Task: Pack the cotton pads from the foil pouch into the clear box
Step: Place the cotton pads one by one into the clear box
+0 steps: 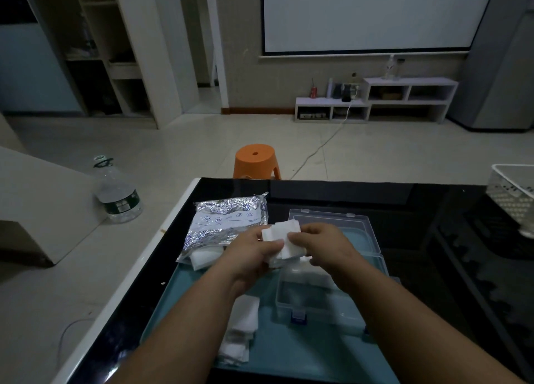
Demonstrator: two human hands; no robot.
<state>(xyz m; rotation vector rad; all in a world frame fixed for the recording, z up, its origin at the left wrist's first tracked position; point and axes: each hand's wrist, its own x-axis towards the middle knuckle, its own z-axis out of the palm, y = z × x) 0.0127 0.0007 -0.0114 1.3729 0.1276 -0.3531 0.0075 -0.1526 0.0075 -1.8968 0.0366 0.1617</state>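
1. A glossy black tabletop [433,268] carries a flat teal tray [179,291].
2. An open clear plastic box [306,300] sits on the tray, with the crinkled silver foil pouch [225,222] just left of its lid.
3. The left hand [254,253] and right hand [323,245] both pinch white square cotton pads [284,236] above the box.
4. A loose pile of white pads [242,331] lies on the tray beside the box.

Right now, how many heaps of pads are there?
4 heaps: one between left hand and right hand, one poking from the pouch, one on the tray, one in the box; more may be hidden.

My one camera sits on my head, facing forward and down, close over the surface [419,210], floor [202,146] beyond.
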